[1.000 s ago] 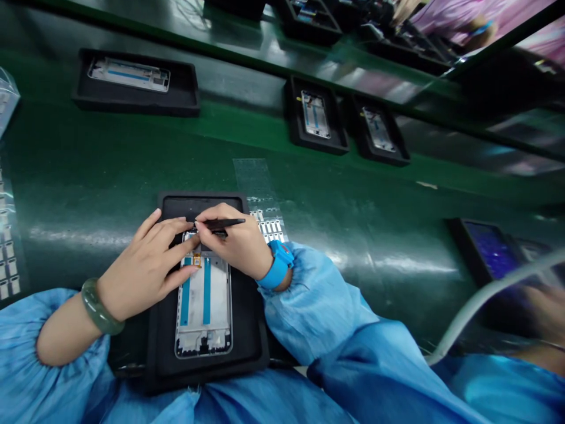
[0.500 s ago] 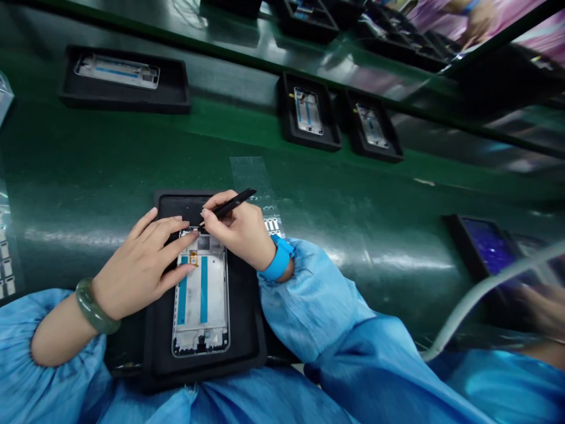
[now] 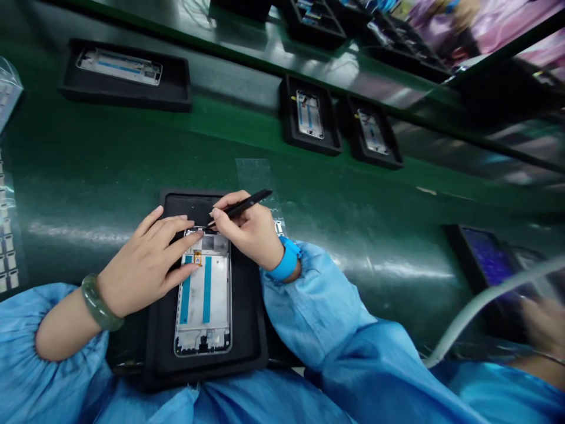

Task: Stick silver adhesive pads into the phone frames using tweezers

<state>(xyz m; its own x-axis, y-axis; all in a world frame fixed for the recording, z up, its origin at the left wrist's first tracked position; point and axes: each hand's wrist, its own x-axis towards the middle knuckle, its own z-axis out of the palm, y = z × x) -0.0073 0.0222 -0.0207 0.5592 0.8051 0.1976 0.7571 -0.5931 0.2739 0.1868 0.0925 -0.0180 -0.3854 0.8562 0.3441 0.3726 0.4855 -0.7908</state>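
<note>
Through the head camera I see the phone frame (image 3: 219, 300) lying flat inside the black tray (image 3: 250, 335), whose raised rim, I think, keeps it from sliding away. The left hand (image 3: 136, 265) grasps nothing; its fingers are spread and rest on the upper left part of the frame, probably to make it steady. The right hand (image 3: 253, 232) pinches a black pen-like tool (image 3: 248, 204), its tip low at the far edge; whether it touches, I cannot tell. The frame's long axis runs from the body outward, nearly parallel with the tray's long sides, its far end pointing forward.
</note>
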